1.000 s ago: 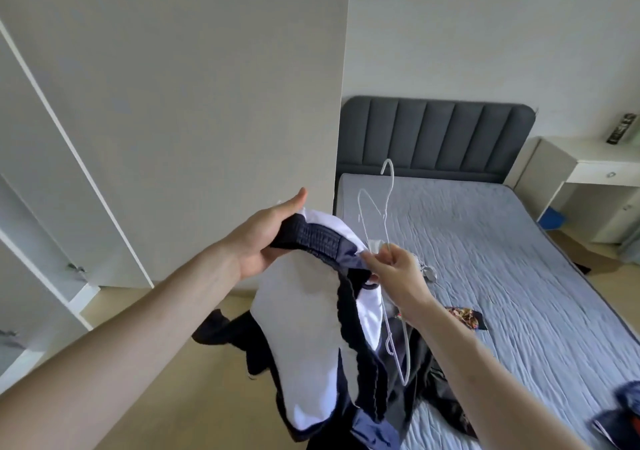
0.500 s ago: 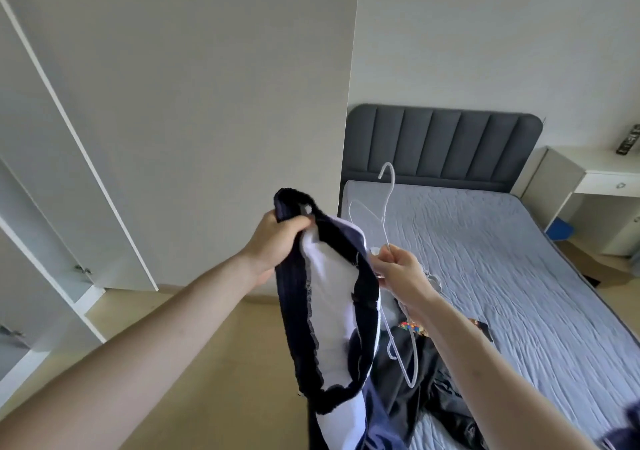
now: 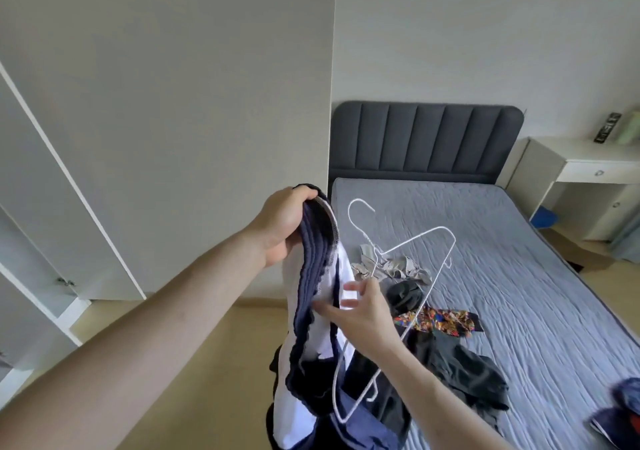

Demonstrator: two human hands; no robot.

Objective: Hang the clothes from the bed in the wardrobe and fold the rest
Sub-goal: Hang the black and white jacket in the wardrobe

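Gripping the shorts point(image 3: 317, 276) by their waistband, the left hand point(image 3: 282, 222) bears limp, light cloth; the right hand point(image 3: 360, 314) loosely holds a thin, springy hanger point(image 3: 412, 297).

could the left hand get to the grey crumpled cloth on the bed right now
Probably not as things stand: the left hand grips the navy garment's waistband, and that garment and the white hanger hang between it and the grey cloth.

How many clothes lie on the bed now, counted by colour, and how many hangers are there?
Grey-beige garment: 1
Black garments: 2
Multicoloured patterned garment: 1
Dark blue garment at the right edge, partly cut off: 1
White wire hanger: 1
Total: 6
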